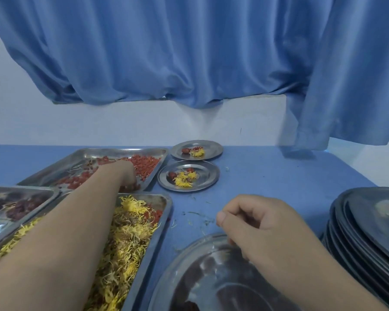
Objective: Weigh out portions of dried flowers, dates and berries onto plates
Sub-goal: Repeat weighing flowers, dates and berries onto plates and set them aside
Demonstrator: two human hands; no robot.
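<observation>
Your left hand (124,173) is down in the berry tray (126,151), near its front corner. The fingertips are hidden among the berries (146,164), so I cannot tell if they pinch any. Your right hand (256,223) hangs over the far rim of the near plate (211,277). Its fingers are curled with the thumb against the forefinger, and I cannot tell if something is inside.

I judge the berries small, light and a little soft. Take a few with the fingertips from the loose edge of the heap, without squeezing. The flowers (126,239), in the tray under your left forearm, look very light and brittle; loose petals lie on the table (279,176). Lift a whole head from below and do not rub it. The dates (20,207), in the tray at the far left, seem heavier and firmer, so hold each one around its middle.

Two filled plates (209,173) stand just beside the berry tray. A plate stack (357,232) waits at your right.
</observation>
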